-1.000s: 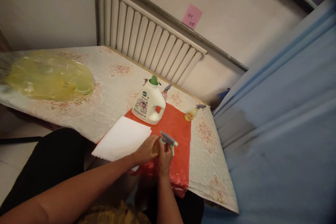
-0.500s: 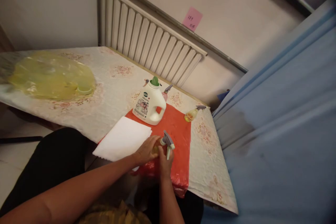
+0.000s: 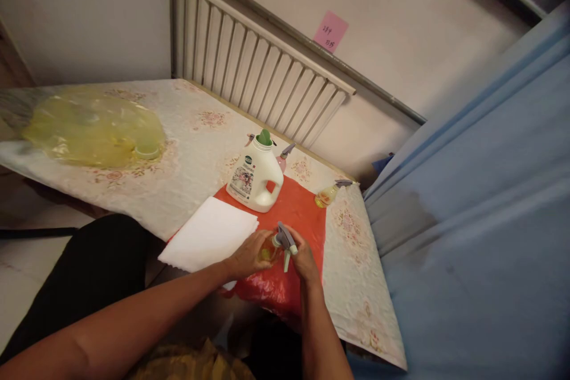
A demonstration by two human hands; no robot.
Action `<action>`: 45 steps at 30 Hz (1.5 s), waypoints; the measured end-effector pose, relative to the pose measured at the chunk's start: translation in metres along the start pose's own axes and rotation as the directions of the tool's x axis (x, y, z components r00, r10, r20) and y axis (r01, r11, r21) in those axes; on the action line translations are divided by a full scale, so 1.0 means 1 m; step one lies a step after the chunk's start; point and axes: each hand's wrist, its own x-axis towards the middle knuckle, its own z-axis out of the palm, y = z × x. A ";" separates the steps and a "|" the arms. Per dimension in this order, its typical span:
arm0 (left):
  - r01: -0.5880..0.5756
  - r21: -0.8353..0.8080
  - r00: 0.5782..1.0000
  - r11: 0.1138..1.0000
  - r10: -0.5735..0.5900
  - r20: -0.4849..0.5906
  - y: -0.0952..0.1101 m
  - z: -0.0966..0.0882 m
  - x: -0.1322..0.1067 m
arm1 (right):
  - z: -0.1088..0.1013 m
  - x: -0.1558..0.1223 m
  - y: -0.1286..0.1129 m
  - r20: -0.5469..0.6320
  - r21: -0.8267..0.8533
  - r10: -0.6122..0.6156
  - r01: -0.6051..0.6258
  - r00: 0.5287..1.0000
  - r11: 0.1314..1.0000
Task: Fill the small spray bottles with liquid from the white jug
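Observation:
My left hand is wrapped round the clear body of a spray bottle with some yellowish liquid in it. The bottle has a grey and pale green trigger head and leans over a red plastic sheet. On the far side of that trigger head, my right hand has its fingers closed against it. A folded white cloth lies beside my left hand. Beyond the hands a cream detergent jug stands upright, something green in its mouth.
A second spray bottle with yellow liquid stands to the right, and a pink one is partly behind the jug. A yellow plastic bag lies at the left of the flowered tablecloth. A radiator and blue curtain border the table.
My right hand has moved from the near side of the spray bottle round to the right side of its trigger head. My left hand keeps its hold on the bottle's body.

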 end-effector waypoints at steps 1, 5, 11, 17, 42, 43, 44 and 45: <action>0.001 0.001 1.000 1.000 -0.001 0.000 0.000 -0.001 0.000 | 0.000 0.003 -0.002 0.049 0.014 0.017 -0.018 0.999 1.000; -0.017 0.002 1.000 1.000 0.017 0.014 0.004 -0.003 0.001 | -0.001 0.006 -0.007 0.093 0.021 0.058 -0.060 0.994 0.998; -0.025 0.035 1.000 0.999 0.024 0.018 0.008 -0.001 0.003 | 0.005 -0.004 -0.005 -0.046 -0.031 0.031 -0.032 0.998 0.999; -0.044 0.014 0.999 0.999 0.044 0.018 0.011 0.000 0.003 | 0.014 -0.013 0.000 -0.177 -0.094 -0.024 0.007 0.984 0.996; -0.011 -0.028 1.000 1.000 0.011 0.003 0.006 0.001 -0.001 | 0.028 -0.017 0.000 -0.196 -0.142 -0.007 -0.021 0.981 0.990; -0.019 -0.027 1.000 0.999 0.019 -0.002 0.007 0.001 -0.002 | 0.030 -0.017 0.000 -0.209 -0.150 -0.007 -0.025 0.978 0.988; -0.028 -0.025 1.000 0.999 0.028 -0.008 0.008 0.000 -0.002 | 0.031 -0.018 0.001 -0.225 -0.154 -0.007 -0.028 0.974 0.988; -0.036 -0.021 0.999 0.999 0.035 -0.017 0.010 -0.001 -0.002 | 0.033 -0.018 0.001 -0.242 -0.153 -0.006 -0.033 0.970 0.988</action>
